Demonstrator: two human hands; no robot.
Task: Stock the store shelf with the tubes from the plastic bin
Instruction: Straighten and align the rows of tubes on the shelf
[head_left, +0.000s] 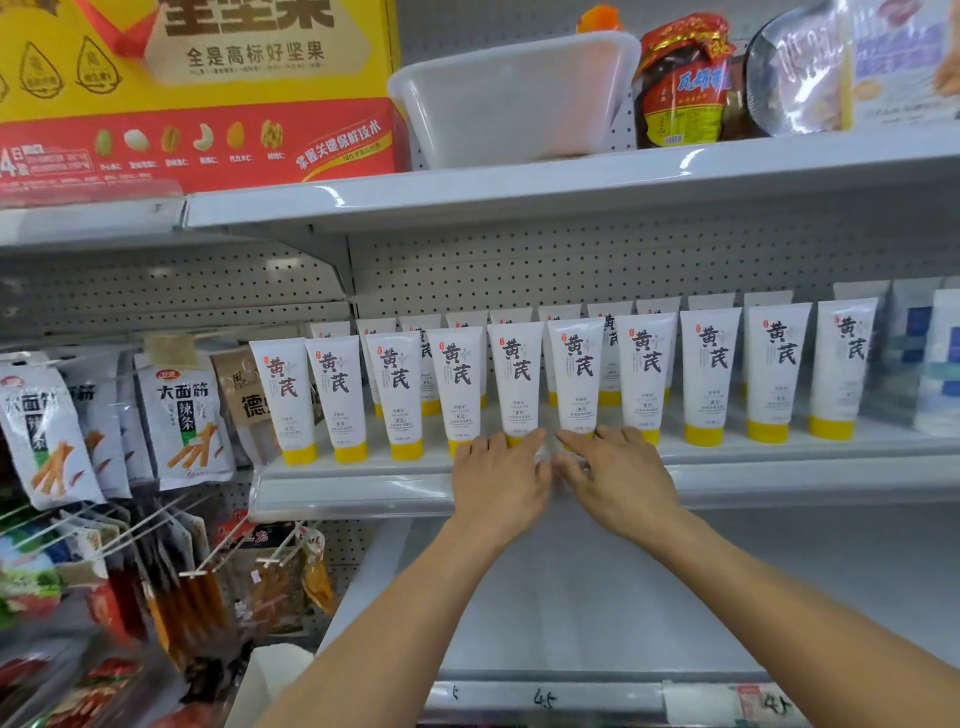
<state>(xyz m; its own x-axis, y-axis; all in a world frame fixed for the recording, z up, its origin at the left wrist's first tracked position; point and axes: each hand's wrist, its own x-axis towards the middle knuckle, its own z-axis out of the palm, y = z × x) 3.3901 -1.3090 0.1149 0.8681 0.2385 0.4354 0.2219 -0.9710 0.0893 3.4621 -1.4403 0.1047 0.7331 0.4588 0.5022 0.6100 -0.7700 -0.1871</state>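
Hands (501, 478) (621, 480) at bases of middle tubes (519, 379)

Both arms reach forward, left hand (498, 475) and right hand (621, 475) side by side, fingers extended.

The tubes (519, 384) stand in two rows on the middle shelf (363, 488), one along its front edge, one behind. At that edge's middle lie both hands (left hand (501, 478) just beside right hand (618, 478)), touching front-row tubes. The plastic bin (514, 98) sits on the upper shelf (519, 192), right of a box (197, 88). Snack packets (182, 421) hang past the middle shelf's left end.
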